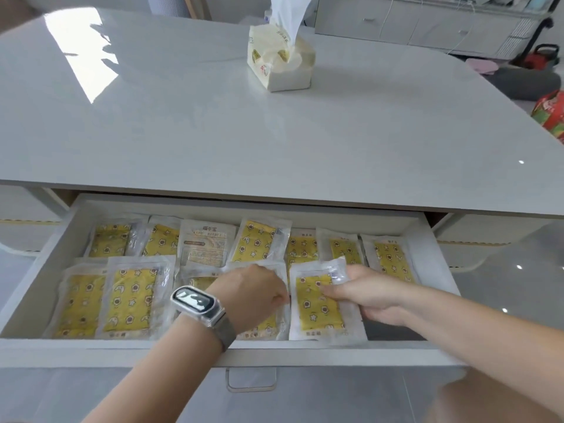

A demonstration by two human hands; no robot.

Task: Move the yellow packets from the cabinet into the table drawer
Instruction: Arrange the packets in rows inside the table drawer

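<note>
The drawer [36, 288] stands pulled out from under the white bench [213, 132], its front rim nearest the camera and a handle [251, 380] below that rim. Yellow packets [129, 297] lie in two rows across nearly the whole floor of it, overlapping at their edges; the only bare floor shows at the front right corner, just under the right forearm. The right hand [370, 296] holds the front right packet [320, 302], thumb on its top edge and fingers [332, 293] lying on its yellow face. The left hand [254, 293], a watch [197, 303] on its wrist, rests on the neighbouring packet with fingers curled under; whether they pinch it I cannot tell. One back-row packet [207, 242] lies white side up, its print too small to read. A tissue pack [280, 61] stands far back on the bench.
</note>
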